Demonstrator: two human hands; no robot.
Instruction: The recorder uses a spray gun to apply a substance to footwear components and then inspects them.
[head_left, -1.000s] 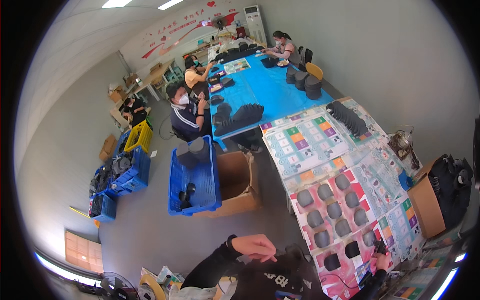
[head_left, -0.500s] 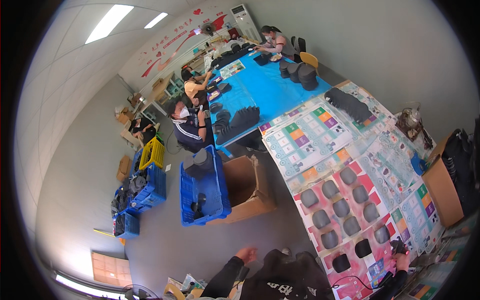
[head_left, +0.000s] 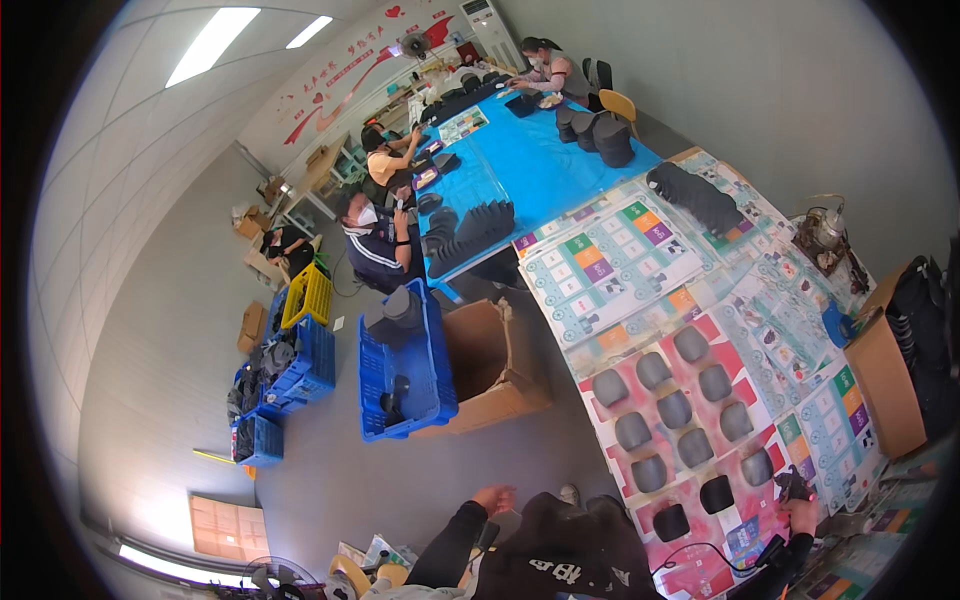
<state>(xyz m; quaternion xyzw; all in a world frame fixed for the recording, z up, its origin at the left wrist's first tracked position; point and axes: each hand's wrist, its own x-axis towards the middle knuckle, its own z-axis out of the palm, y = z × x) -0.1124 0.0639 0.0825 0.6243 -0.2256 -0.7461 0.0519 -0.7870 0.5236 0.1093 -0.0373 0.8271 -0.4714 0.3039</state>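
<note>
My right hand point(head_left: 800, 515) is at the lower right, over the near end of the table, closed around a small dark tool point(head_left: 794, 484) whose exact kind is hard to make out. A black cable point(head_left: 690, 546) curves over the sheet beside that wrist. Rows of rounded grey pads point(head_left: 674, 408) lie apart on a pink-and-white sheet point(head_left: 645, 510); two pads nearest me, among them a black pad point(head_left: 716, 493), look darker. My left hand point(head_left: 494, 499) hangs left of the table, away from the pads, its fingers loosely open with nothing visible in them.
Left of the table, a blue crate point(head_left: 408, 415) with dark parts rests on a cardboard box point(head_left: 490, 405). Stacked dark pieces point(head_left: 692, 197) lie farther up. A carton point(head_left: 888, 400) stands at the right edge. Several people sit around the blue-covered table point(head_left: 545, 150).
The view has shifted slightly, so the table and pads sit a little farther left. My right hand still grips the dark tool near the same pads; my left hand has barely moved.
</note>
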